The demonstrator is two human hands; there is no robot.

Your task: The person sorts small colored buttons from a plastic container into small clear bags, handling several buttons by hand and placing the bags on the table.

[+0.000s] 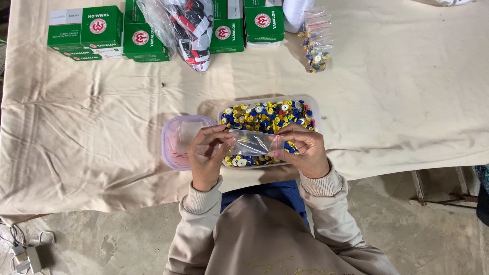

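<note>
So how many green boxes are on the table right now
5 at least, all along the far edge: a stack of two at the left, one beside it, then two right of the plastic bag, at and. The bag may hide more.

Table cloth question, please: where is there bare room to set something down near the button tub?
Free cloth lies left of the lid, below the green boxes, and right of the button tub. It is crowded along the far edge and where both hands hold the clear bag.

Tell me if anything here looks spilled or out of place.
Nothing stands out. The buttons stay inside the clear tub, and both hands, left hand and right hand, hold a small clear bag above it.
</note>
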